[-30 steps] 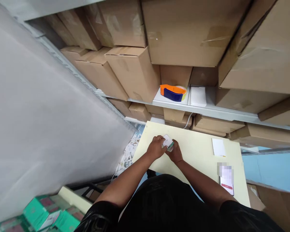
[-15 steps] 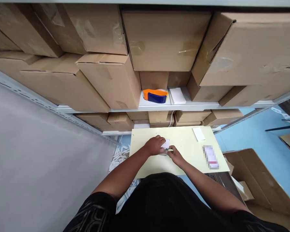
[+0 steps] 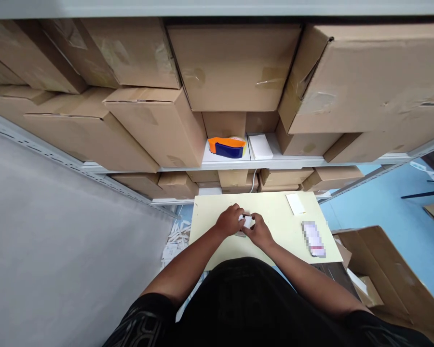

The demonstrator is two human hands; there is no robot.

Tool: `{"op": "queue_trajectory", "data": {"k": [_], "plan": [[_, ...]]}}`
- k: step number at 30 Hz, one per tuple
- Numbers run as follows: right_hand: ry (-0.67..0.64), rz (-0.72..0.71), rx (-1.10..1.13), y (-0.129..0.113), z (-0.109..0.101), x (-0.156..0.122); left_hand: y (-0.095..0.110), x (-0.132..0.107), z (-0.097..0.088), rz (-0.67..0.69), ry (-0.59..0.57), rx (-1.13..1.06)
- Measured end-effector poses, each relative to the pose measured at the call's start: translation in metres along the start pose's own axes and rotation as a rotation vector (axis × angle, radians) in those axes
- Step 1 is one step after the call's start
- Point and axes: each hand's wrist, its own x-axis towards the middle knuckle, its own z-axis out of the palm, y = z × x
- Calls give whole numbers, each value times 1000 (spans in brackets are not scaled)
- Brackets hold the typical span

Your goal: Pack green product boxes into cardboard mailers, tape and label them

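Both hands meet over the pale yellow tabletop (image 3: 217,250), a little left of its middle. My left hand (image 3: 230,220) is closed on the left side of a small white box-like piece (image 3: 247,221). From the right, my right hand (image 3: 259,231) grips the same piece between thumb and fingers. A dark strip shows along the far edge of the piece. Something flat and pinkish-green lies under it, mostly covered by the hands; I cannot make out its kind.
A white card (image 3: 295,204) and a blurred-out phone-like object (image 3: 314,239) lie on the table's right. Cardboard boxes (image 3: 235,67) fill the shelves ahead. An orange and blue tape dispenser (image 3: 227,147) and a white stack (image 3: 260,146) sit there. An open carton (image 3: 390,270) stands right.
My right hand has shifted up and turned, its fingers now along the white piece's right side. The piece has turned and moved slightly toward me. The whole view has tilted a little.
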Motion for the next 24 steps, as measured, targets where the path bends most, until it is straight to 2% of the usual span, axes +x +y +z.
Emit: {"op": "queue_trajectory", "data": {"k": [4,6,12,15,17,20,22,24], "plan": [[-37,8,-64,-3,2,3,5,-6,4,-154,-58,-88],[-51,20,-84,-4,4,3,9,-7,1,-183,-80,-75],[-67,71,-128,-15,0,0,14,-18,-8,-180,-14,-91],[-91,75,-142,-16,-10,-2,7,-29,-6,-82,59,-8],[-102,69,-76,-9,-16,-5,2,-35,-2,53,85,113],[-118,105,149,9,-19,-9,1,-38,5,217,-1,179],[-109,137,322,23,-18,-10,5,-37,7,220,-64,140],[-88,163,441,34,-16,-9,11,-33,6,134,-84,88]]}}
